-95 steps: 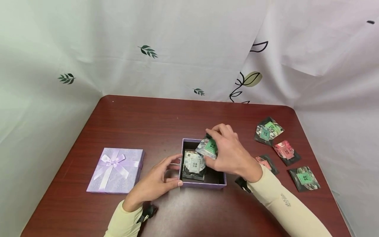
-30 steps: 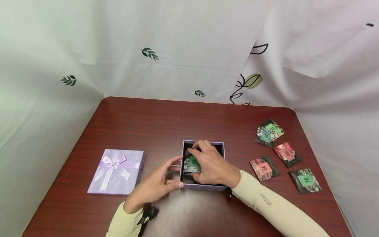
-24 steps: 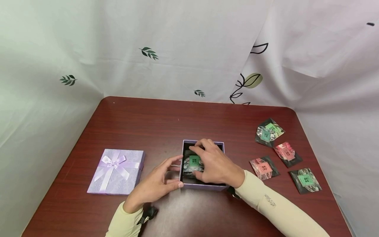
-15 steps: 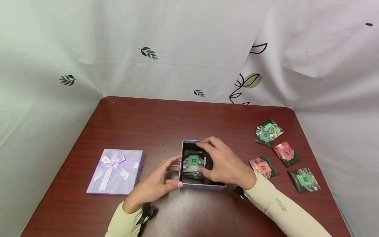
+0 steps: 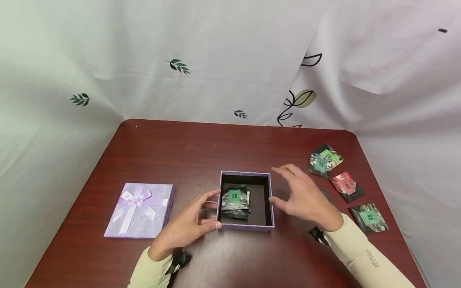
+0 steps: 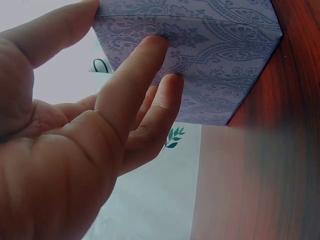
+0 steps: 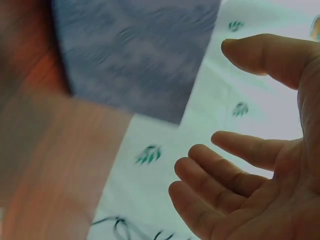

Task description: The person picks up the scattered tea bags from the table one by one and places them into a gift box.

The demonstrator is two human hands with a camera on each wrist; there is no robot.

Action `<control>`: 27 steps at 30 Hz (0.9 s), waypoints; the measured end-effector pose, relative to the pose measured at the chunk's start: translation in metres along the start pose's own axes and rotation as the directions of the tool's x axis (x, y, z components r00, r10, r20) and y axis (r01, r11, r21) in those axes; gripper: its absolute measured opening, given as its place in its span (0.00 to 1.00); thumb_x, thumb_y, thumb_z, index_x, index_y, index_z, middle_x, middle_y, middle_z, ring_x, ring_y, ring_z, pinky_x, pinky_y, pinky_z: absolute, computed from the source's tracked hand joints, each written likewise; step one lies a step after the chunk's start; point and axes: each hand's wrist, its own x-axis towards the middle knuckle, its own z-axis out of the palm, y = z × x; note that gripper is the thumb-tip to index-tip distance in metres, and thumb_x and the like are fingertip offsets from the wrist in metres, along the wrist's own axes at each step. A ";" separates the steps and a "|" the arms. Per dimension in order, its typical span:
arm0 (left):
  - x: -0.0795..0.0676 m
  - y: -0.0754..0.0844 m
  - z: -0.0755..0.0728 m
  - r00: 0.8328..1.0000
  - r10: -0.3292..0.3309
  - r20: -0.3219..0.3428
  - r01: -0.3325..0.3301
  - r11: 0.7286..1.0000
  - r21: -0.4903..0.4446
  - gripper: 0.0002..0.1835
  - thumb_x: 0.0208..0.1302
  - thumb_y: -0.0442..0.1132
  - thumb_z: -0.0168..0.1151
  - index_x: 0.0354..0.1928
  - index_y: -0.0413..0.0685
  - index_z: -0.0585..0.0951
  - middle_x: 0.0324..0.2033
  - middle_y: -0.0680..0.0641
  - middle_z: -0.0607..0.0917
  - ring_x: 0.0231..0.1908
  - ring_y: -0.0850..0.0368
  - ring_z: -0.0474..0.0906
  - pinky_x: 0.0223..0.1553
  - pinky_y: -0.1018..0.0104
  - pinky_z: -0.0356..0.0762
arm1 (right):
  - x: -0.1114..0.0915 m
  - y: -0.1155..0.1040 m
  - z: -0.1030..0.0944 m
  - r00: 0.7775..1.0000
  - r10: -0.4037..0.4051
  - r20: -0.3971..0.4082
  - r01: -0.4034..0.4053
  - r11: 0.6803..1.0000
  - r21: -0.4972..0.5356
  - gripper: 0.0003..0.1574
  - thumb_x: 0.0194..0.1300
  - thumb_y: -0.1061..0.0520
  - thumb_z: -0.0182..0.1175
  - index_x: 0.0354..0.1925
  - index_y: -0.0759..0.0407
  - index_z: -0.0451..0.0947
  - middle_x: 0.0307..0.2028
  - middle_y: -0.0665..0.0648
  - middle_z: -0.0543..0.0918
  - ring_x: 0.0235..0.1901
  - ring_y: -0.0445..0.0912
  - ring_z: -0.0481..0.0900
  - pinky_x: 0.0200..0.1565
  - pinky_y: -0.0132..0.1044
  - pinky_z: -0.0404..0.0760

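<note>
A lavender paisley gift box point(image 5: 246, 228) stands uncovered at the middle of the table. In its left half a tea sachet with a green label point(image 5: 235, 197) lies on top of another sachet point(image 5: 238, 215), which is mostly covered. My left hand point(image 5: 187, 225) rests fingertips on the box's left wall, its thumb at the front corner; the left wrist view shows these fingers point(image 6: 167, 97) against the patterned side. Just right of the box, my right hand point(image 5: 304, 196) is spread and holds nothing. In the right wrist view its fingers point(image 7: 225, 185) are apart from the box point(image 7: 130, 60).
The matching lid point(image 5: 140, 228) with a ribbon bow point(image 5: 137, 199) lies at the left. On the right are two overlapping green-label sachets point(image 5: 325, 161), a pink one point(image 5: 347, 186), another green one point(image 5: 369, 218), and one largely hidden behind my right hand. A white curtain point(image 5: 216, 92) hangs behind the table.
My right hand carried the green-label sachet into the box, laid it over the white-label one, let go and drew back to the right. My left hand stayed at the box.
</note>
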 end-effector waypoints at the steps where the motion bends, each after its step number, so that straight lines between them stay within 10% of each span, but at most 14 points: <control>1: 0.000 0.000 0.000 1.000 -0.004 -0.001 0.004 1.000 -0.002 0.46 0.65 0.36 0.76 0.80 0.45 0.62 0.69 0.33 0.73 0.67 0.34 0.76 0.57 0.68 0.88 | -0.003 0.005 0.000 1.000 0.019 -0.001 -0.019 1.000 -0.004 0.50 0.53 0.45 0.80 0.70 0.56 0.76 0.59 0.55 0.81 0.59 0.53 0.80 0.59 0.55 0.84; 12: -0.002 0.001 0.001 1.000 0.004 -0.003 -0.004 1.000 -0.014 0.47 0.65 0.36 0.76 0.81 0.45 0.61 0.68 0.32 0.73 0.66 0.34 0.76 0.57 0.66 0.88 | -0.039 0.055 -0.005 0.976 0.218 -0.028 -0.219 0.975 -0.038 0.49 0.56 0.46 0.79 0.69 0.66 0.75 0.59 0.66 0.79 0.47 0.58 0.80 0.49 0.59 0.83; 27: -0.002 0.003 0.000 1.000 0.008 0.005 -0.007 1.000 -0.008 0.45 0.66 0.37 0.75 0.80 0.43 0.62 0.68 0.31 0.73 0.67 0.33 0.76 0.57 0.67 0.88 | -0.073 0.089 0.012 0.922 0.386 -0.024 -0.387 0.919 -0.073 0.54 0.53 0.37 0.80 0.64 0.72 0.76 0.60 0.78 0.75 0.62 0.73 0.72 0.57 0.75 0.77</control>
